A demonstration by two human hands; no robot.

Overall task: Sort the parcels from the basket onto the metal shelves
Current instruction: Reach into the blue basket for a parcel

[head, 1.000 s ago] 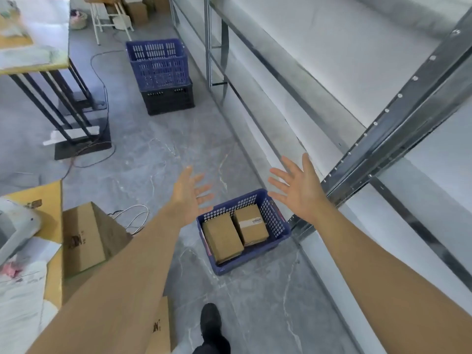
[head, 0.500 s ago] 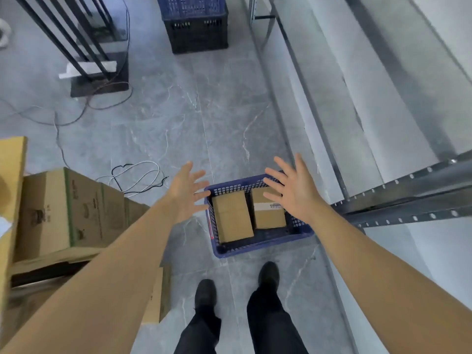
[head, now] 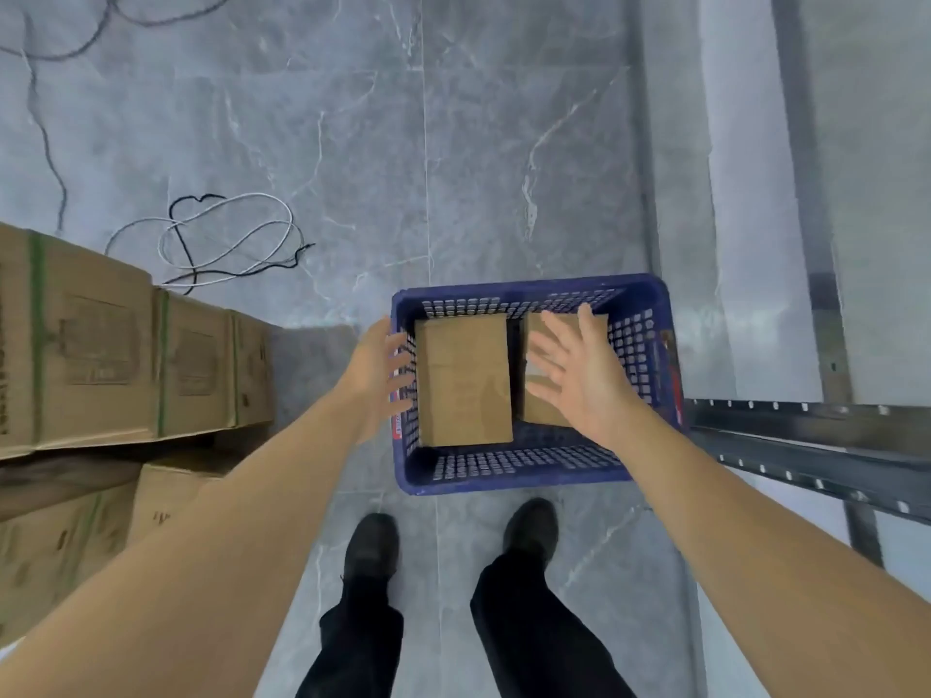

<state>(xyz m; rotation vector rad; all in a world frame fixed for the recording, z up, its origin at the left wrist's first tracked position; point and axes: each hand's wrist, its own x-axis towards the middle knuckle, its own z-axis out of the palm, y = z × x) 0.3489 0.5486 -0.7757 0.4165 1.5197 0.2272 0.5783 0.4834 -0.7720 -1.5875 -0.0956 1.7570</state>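
Both hands empty, fingers spread wide. L hand (head: 375,375) at basket (head: 524,478) left wall; left parcel (head: 463,380) just beyond its fingertips. R hand (head: 579,375) over right parcel (head: 541,410), prob. set to straddle one box. Shelf (head: 806,435) to R.

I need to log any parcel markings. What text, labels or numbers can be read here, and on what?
None can be read.
Cartons: dark print, blurred.
Basket: red-and-white label on the left wall, too small.
Left parcel: plain top.
Right parcel: mostly hidden by the right hand.
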